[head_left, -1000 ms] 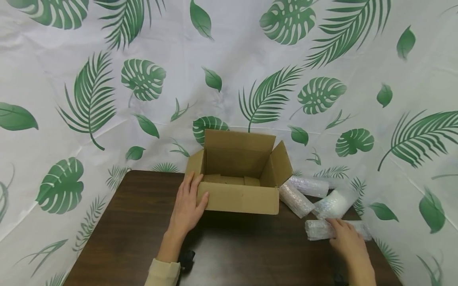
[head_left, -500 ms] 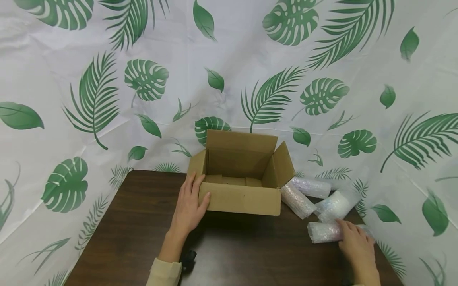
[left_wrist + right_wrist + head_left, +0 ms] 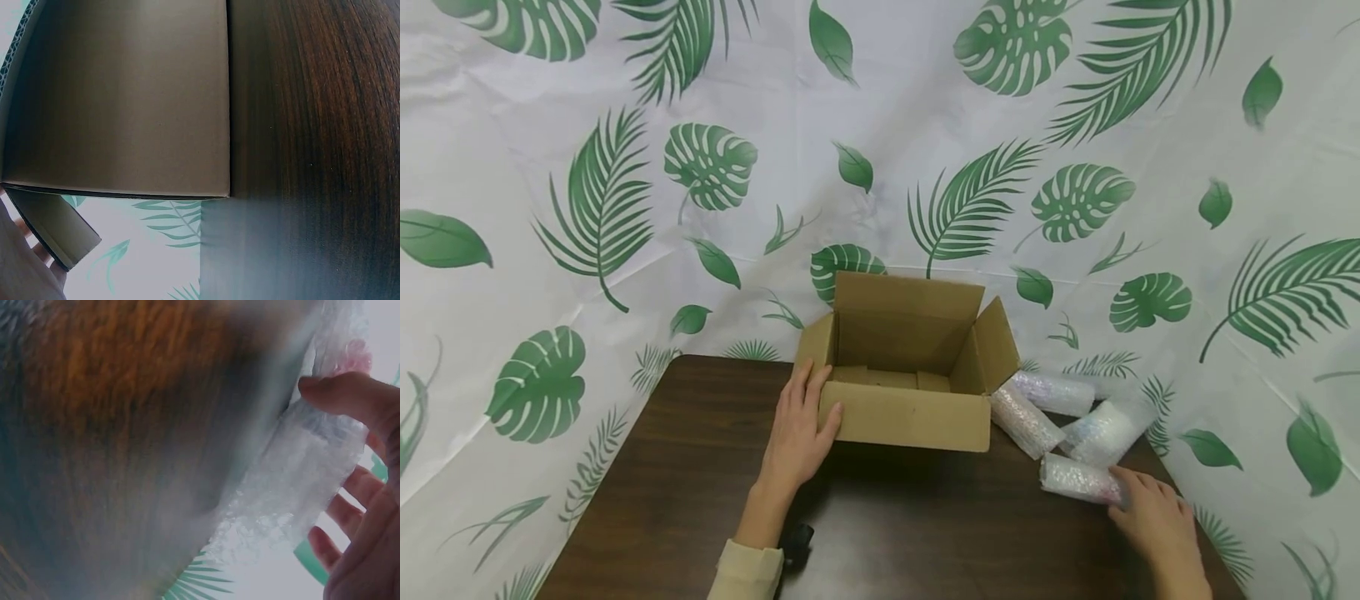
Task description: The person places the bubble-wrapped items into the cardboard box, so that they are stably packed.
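Note:
An open cardboard box (image 3: 913, 417) stands at the middle of the table with its flaps spread. My left hand (image 3: 799, 425) grips its near left corner, fingers over the left side flap (image 3: 53, 225) and thumb at the front flap. At the right, my right hand (image 3: 1153, 508) holds the right end of a bubble-wrapped roll (image 3: 1078, 480). In the right wrist view, the thumb lies on one side of the bubble wrap (image 3: 281, 462) and the fingers on the other. Something pink shows through the wrap. The inner part of the roll's content is hidden.
More bubble-wrapped rolls lie right of the box: one (image 3: 1024, 421) leans near its corner, another (image 3: 1052, 392) lies behind, and a wider one (image 3: 1108, 429) sits close to the right edge. A leaf-print cloth (image 3: 880, 167) hangs behind the dark wooden table (image 3: 700, 467).
The right hand has slid to the roll's right end and shifted slightly right. The roll has turned, its left end now pointing farther back. The left hand stays on the box.

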Demonstrator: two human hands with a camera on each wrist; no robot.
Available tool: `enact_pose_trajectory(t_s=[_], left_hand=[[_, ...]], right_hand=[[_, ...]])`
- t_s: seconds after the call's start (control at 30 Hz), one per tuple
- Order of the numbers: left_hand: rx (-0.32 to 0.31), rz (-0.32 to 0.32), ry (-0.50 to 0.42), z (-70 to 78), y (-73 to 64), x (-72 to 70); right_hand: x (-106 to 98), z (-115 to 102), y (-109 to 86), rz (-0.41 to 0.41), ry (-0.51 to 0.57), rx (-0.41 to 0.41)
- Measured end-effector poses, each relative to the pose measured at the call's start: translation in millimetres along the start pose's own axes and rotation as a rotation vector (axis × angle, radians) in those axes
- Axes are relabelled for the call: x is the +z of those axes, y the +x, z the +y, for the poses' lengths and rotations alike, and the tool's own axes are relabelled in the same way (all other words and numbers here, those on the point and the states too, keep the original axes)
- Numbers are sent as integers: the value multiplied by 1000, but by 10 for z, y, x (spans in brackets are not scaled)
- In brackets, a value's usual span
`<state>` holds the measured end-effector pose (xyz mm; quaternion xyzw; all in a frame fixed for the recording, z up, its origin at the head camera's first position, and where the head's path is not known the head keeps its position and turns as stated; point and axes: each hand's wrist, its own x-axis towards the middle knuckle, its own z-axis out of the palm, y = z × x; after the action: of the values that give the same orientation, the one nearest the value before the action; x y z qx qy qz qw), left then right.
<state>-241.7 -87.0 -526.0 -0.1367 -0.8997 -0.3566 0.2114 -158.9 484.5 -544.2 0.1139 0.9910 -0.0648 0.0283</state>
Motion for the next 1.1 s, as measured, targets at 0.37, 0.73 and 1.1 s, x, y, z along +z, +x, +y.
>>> enact_pose_trajectory(t_s=[0.37,0.73,1.1], left_hand=[[-2,0,-1,-25,-4,13],[20,12,-2,-26,17,27],[4,2,-2,-21,17,5]], right_hand=[[-158,-83,-18,15,77,-74],[-627,-429,-146,95,258,-157],[-1010,-817,-206,384,316,-300]])
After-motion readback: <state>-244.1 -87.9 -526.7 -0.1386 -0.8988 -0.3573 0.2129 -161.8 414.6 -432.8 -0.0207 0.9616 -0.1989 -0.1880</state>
